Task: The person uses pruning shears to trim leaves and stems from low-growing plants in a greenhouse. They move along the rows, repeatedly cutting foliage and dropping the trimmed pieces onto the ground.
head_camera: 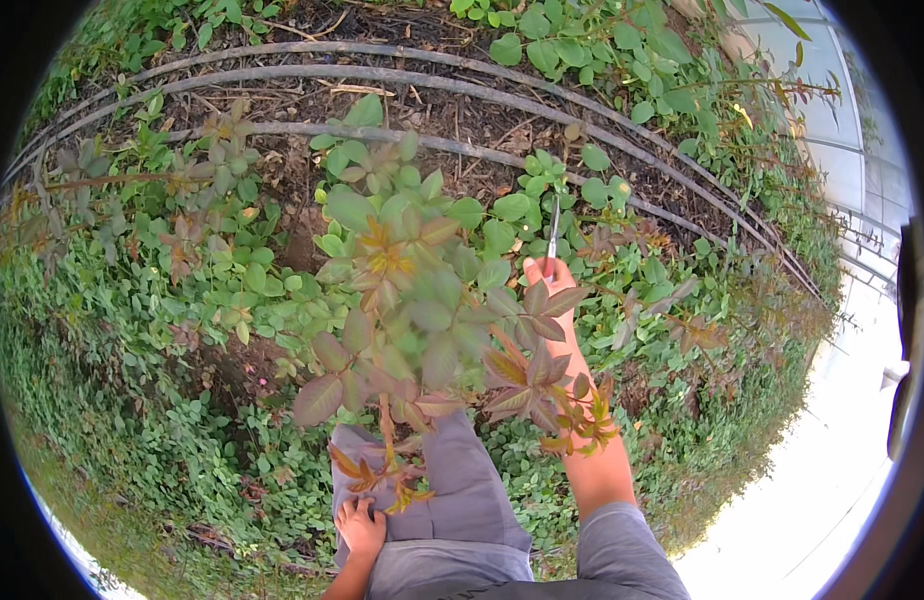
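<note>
My right hand point(553, 277) reaches forward, closed around the handle of a slim metal hand tool point(554, 232) with some red near the grip. Its tip meets a cluster of green leaves point(541, 172) beside a dark hose; leaves hide the tip, so the exact kind of tool is unclear. Nothing is in my left hand point(361, 527), which rests on the thigh of my grey trousers point(469, 487). Between my arms and close to the camera rises a rose shoot point(387, 420) with reddish leaves point(514, 382), partly covering my right forearm.
Several dark irrigation hoses point(319, 71) run across soil littered with dry plant matter point(282, 169). Dense rose foliage point(132, 360) surrounds me on both sides. More stems and leaves point(627, 45) stand ahead to the right. Pale greenhouse panels point(822, 82) border the right side.
</note>
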`<state>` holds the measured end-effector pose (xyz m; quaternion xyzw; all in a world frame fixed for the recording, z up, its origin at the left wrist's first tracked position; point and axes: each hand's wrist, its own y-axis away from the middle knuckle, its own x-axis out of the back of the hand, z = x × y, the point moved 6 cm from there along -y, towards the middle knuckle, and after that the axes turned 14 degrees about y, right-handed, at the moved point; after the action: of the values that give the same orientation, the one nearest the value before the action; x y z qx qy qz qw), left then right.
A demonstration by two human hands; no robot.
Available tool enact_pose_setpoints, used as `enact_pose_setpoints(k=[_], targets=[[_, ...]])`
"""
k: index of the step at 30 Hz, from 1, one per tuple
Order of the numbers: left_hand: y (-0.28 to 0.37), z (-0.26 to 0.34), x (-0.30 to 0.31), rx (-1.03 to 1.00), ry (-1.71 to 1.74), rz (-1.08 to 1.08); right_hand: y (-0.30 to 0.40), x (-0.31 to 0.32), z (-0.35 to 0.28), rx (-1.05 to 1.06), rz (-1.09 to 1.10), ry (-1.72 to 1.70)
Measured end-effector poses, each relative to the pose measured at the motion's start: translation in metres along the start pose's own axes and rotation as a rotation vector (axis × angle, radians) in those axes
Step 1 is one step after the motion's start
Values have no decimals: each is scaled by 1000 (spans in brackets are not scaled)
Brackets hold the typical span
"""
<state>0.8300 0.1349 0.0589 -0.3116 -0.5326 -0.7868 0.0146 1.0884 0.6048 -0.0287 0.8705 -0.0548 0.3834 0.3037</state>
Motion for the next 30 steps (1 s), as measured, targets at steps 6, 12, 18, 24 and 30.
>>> enact_pose_setpoints(k=[6, 12, 18, 24, 30], targets=[[0, -4, -2, -11, -18, 10, 54, -8, 24, -224, -250, -534], [1, -3, -3, 2, -24, -21, 74, 12, 54, -277, -270, -530], [4, -2, -8, -4, -63, -8, 89, 29, 71, -327, -200, -432], [8, 1, -18, -11, -101, -26, 114, 35, 118, -336, -273, -390], [15, 3, -18, -25, -105, -28, 169, 20, 198, -440, -352, -385]])
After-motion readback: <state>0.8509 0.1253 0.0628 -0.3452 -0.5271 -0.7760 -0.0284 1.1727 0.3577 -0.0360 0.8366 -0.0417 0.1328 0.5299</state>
